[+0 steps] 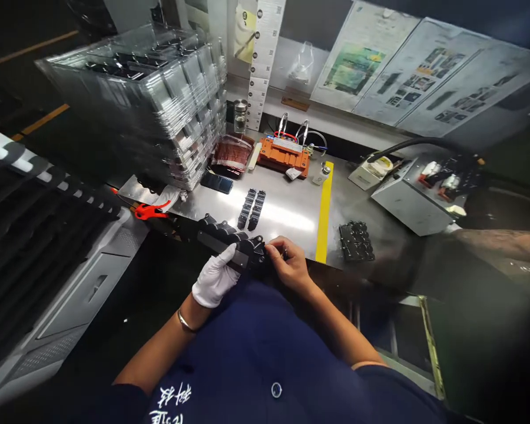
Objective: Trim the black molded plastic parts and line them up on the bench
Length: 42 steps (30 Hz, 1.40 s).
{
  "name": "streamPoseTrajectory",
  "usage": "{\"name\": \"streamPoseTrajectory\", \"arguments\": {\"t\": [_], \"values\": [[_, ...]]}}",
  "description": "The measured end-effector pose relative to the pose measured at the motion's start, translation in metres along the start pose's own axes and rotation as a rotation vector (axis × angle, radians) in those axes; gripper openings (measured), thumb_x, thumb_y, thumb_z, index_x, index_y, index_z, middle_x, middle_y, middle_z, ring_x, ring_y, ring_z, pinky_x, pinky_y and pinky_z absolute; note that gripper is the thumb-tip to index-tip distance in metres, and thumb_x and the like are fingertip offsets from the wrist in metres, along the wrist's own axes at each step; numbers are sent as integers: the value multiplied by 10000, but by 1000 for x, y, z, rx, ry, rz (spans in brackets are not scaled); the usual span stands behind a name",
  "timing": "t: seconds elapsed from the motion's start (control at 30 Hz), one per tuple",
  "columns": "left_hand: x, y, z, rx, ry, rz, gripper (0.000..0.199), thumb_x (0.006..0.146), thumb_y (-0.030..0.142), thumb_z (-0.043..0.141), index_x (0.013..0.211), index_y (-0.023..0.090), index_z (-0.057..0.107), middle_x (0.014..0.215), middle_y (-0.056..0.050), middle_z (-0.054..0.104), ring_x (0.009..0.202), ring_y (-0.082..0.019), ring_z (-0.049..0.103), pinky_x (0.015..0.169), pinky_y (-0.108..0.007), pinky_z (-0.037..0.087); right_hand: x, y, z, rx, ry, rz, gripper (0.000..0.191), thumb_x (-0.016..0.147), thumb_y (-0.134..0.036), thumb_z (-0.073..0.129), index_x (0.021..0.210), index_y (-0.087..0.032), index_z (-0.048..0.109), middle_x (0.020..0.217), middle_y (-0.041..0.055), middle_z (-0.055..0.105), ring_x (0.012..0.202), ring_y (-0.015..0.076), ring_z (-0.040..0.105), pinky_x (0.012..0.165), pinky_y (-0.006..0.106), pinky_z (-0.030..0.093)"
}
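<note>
My left hand point(216, 277), in a white glove, grips a long black part point(225, 238) with round lobes, its thumb lying over the flat face. At the right end of that part is my bare right hand point(287, 259), thumb and forefinger pinched together at the edge; whatever sits between those fingertips is too small to make out. Beyond the held part, two narrow black strips point(251, 209) lie side by side on the metal table point(291, 206). Another black part point(357, 241) rests right of the yellow tape point(324, 218).
Stacked clear trays point(176, 106) with black parts stand at the left. An orange fixture point(284, 154) with hoses, a phone point(217, 182) and a red-brown pack point(233, 154) are at the back. A grey box point(415, 197) and another person's arm point(494, 244) are at the right.
</note>
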<state>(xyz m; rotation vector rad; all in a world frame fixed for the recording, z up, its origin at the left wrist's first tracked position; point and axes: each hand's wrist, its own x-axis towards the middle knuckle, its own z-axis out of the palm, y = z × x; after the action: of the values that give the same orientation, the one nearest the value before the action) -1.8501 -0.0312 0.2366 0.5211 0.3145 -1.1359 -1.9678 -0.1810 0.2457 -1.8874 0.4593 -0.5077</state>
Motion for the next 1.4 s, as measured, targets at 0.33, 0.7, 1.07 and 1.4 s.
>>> {"name": "streamPoseTrajectory", "arguments": {"t": [0.33,0.7,1.07,1.4], "values": [[-17,25,-13,402,-61,4,502,587,170,899,1072,183,769,988,-97,805,915,-298,769,844,-386,630,-6,-5,-31,-399,-323,-191,470,1055,-469,304,846,-175,604,758,40,618,682,133,533,655,255,403],[-19,11,2,474,-132,-8,451,575,241,929,997,193,779,939,-81,804,834,-255,773,761,-295,637,-1,-19,-21,-533,-293,-673,655,905,-745,426,575,-180,466,573,-34,383,538,93,358,524,270,200],[-20,2,5,269,-2,-18,86,725,114,778,683,187,756,785,-23,799,780,-181,764,747,-231,625,7,-12,-18,-620,-120,-683,635,934,-702,404,617,-170,545,605,-13,438,592,111,412,567,259,270],[-23,-7,10,26,82,-167,416,1006,107,381,1118,218,766,867,-16,812,899,-132,766,977,-251,553,8,-11,-19,-639,-91,-559,620,961,-677,401,629,-173,546,622,-5,438,602,117,395,580,277,239]]}}
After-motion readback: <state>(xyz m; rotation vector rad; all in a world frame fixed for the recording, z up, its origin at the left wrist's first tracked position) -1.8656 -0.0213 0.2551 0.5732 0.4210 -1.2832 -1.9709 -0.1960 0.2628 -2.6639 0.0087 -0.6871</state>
